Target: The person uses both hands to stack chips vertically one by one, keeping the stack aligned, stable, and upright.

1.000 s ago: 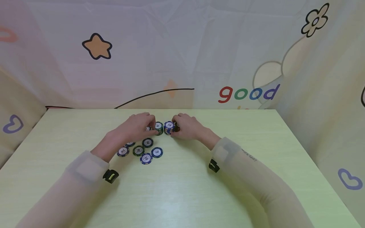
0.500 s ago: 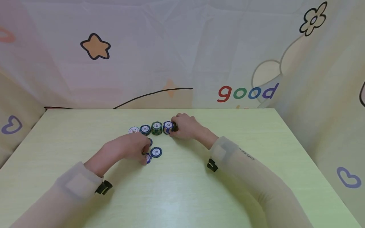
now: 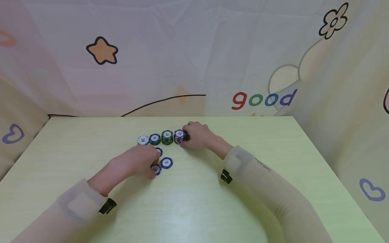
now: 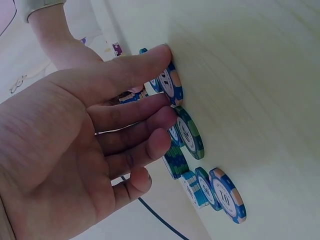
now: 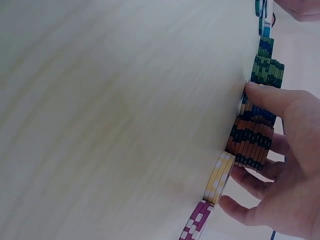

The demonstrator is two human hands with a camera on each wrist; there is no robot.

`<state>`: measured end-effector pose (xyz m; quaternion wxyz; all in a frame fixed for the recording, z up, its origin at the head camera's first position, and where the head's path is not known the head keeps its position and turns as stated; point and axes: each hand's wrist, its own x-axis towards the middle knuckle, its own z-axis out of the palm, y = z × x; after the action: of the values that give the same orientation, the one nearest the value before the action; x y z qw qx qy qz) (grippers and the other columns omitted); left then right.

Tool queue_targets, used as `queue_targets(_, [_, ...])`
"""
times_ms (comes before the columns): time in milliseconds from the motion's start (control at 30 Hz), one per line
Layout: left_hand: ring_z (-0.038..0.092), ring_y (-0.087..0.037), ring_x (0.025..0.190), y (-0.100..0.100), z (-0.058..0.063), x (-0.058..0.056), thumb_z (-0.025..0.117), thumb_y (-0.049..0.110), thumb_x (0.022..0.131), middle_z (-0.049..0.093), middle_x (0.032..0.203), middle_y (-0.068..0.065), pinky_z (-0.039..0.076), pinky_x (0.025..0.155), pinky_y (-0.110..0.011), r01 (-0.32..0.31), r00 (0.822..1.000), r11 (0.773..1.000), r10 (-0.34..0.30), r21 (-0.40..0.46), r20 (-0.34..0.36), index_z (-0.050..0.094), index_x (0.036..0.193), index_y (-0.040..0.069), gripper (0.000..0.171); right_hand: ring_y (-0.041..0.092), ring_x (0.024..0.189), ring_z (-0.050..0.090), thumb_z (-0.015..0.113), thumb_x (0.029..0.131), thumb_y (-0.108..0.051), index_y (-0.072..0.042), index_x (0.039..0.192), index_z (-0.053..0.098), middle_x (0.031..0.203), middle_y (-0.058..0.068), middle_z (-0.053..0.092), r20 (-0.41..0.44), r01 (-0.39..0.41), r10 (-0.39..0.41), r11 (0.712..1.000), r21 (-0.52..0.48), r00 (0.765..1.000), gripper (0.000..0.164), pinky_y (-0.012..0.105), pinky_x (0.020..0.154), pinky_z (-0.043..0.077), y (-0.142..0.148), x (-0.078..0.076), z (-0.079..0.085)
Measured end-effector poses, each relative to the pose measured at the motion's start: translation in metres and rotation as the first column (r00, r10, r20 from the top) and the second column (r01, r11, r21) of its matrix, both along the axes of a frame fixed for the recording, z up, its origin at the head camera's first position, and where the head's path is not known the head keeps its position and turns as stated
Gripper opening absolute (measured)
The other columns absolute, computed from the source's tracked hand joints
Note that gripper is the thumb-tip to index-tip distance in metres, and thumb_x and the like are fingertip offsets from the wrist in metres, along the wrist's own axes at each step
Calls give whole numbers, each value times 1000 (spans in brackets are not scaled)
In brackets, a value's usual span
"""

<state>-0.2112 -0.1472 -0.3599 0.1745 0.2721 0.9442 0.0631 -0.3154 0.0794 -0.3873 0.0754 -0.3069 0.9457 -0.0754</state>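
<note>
While the right hand (image 3: 197, 135) grips a round blue-and-tan chip stack (image 3: 178, 136) (steadying it, perhaps), the left hand (image 3: 135, 160) pinches one flat blue-and-tan chip (image 3: 156, 169).

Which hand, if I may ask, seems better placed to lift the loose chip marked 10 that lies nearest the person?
Probably the left hand: it is right at that loose chip, while the right hand is farther off, at the blue stack in the back row.
</note>
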Motion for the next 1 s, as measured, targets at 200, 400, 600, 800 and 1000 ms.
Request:
queue_targets(200, [47, -16, 69, -1, -2, 1, 85, 13, 83, 53, 75, -1, 41, 63, -30, 27, 1000, 999, -28, 35, 8, 62, 83, 9, 24, 26, 108, 55, 73, 94, -44, -9, 126, 65, 118, 7, 61, -7, 1, -1, 1000, 3, 1000, 48, 51, 88, 45, 1, 1, -1])
queue_targets(400, [46, -16, 67, -2, -5, 0, 84, 14, 82, 51, 73, 0, 38, 60, -30, 26, 1000, 998, -26, 56, 5, 60, 82, 10, 24, 26, 109, 55, 73, 94, -45, -9, 126, 65, 120, 7, 61, -5, 8, -8, 1000, -1, 1000, 49, 51, 88, 45, 0, 1, -3])
queue_targets(600, [48, -12, 64, -4, -1, -4, 78, 18, 85, 53, 72, 2, 41, 61, -29, 29, 999, 990, -31, 139, 11, 61, 88, 9, 19, 26, 113, 54, 75, 93, -45, -9, 127, 66, 125, 8, 60, 20, 23, -22, 999, -23, 1000, 50, 53, 92, 42, 0, 0, -3])
queue_targets(800, [54, -14, 70, 0, -2, -13, 78, 18, 82, 59, 79, 2, 48, 66, -29, 42, 997, 978, -29, 202, -69, 63, 94, 7, 22, 27, 115, 54, 75, 93, -46, -9, 131, 65, 127, 9, 60, 22, 32, -32, 999, -12, 999, 54, 54, 93, 42, -1, 0, -1])
queue_targets(1000, [55, -17, 73, 10, -6, -23, 80, 22, 82, 59, 84, -1, 49, 64, -29, 1, 992, 973, 28, 231, -125, 62, 97, 5, 28, 27, 117, 53, 75, 93, -47, -10, 133, 65, 129, 8, 59, 33, 40, -40, 999, -2, 999, 56, 55, 95, 41, -1, -2, -1])
